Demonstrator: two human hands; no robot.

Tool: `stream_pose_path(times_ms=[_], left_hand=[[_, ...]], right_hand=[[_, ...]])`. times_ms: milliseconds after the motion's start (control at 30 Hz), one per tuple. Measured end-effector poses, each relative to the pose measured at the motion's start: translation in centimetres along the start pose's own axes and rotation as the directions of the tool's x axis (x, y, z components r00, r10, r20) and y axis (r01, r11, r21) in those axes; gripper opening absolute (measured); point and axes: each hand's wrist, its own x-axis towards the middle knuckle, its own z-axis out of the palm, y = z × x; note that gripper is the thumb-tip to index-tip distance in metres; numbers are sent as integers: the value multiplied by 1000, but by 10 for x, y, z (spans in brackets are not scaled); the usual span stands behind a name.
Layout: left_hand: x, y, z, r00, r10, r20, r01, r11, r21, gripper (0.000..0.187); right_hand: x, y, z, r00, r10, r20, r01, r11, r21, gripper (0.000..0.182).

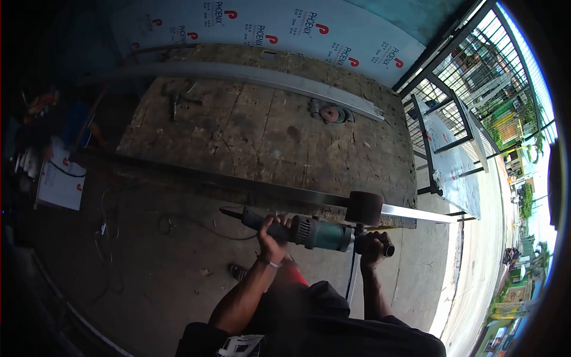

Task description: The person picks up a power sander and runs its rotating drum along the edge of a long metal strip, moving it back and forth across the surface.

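at the edge of a plywood worktable (267, 137), a person's left hand (272, 237) grips the rear handle of a green power sander (318, 232) while the right hand (373, 245) clenches its side handle, the drum (364, 208) resting against a long metal bar (238, 185).

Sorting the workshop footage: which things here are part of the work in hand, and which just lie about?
In use: grinder, held by left hand and right hand; its drum on the metal bar.
Lying about: spare disc, long channel, papers, printed sheets.
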Motion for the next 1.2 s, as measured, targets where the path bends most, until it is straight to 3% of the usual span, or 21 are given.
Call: stream_pose_path(times_ms=[33, 67, 100, 167, 200, 333, 400, 467, 633, 700, 900, 967, 1033, 1100, 1133, 1200], left_hand=[[0, 5, 1, 1000, 13, -24, -13, 1000, 7, 23], [-1, 11, 1, 1000, -16, 3, 16, 1000, 26, 23], [0, 16, -1, 1000, -20, 5, 20, 999, 27, 23], [4, 27, -2, 1000, 27, -14, -27, 999, 34, 23], [5, 33, 0, 1000, 26, -3, -26, 999, 37, 23], [3, 54, 3, 1000, -6, 11, 6, 1000, 10, 22], [3, 62, 2, 1000, 2, -5, -2, 1000, 9, 22], [6, 73, -1, 994, 65, -94, -63, 998, 24, 22], [8, 104, 6, 1000, -14, -20, 15, 999, 37, 22], [10, 116, 7, 1000, -29, 3, 29, 999, 25, 22], [14, 156, 6, 1000, 23, 7, -23, 998, 53, 24], [19, 175, 7, 1000, 21, 1, -21, 999, 48, 23], [20, 191, 13, 1000, 4, -3, -4, 996, 91, 24], [22, 206, 19, 999, 8, -41, -3, 994, 106, 24], [22, 214, 20, 997, 17, -71, -9, 994, 110, 23], [20, 228, 21, 996, -4, -87, 14, 993, 118, 24]], right_hand=[[-2, -3, 7, 999, -32, -20, 31, 997, -64, 14], [-3, 5, 10, 958, -280, 59, 286, 918, -275, 14], [-5, 13, 7, 957, -283, 55, 287, 917, -277, 14], [-6, 23, 4, 997, -53, 52, 57, 996, -68, 15], [-7, 17, 21, 983, -166, 74, 170, 985, -41, 16], [-14, 1, 52, 987, -150, 56, 154, 985, -72, 16], [-19, 3, 56, 996, 56, 70, -61, 996, 66, 9], [-28, 3, 66, 998, 19, 64, -23, 998, 50, 11], [-43, -6, 97, 995, 49, 89, -52, 998, 30, 15], [-45, -3, 112, 991, -99, 86, 96, 995, 41, 14], [-56, 7, 150, 999, 4, -54, -4, 1000, 1, 7], [-65, 22, 153, 999, -21, -33, 20, 999, -34, 9], [-77, 19, 169, 995, 66, -68, -64, 997, 33, 13], [-90, 12, 182, 997, -39, 63, 42, 998, -52, 14], [-96, 14, 186, 996, -4, 90, -1, 999, 52, 15], [-109, 22, 191, 999, 1, 47, -1, 1000, -9, 15]])
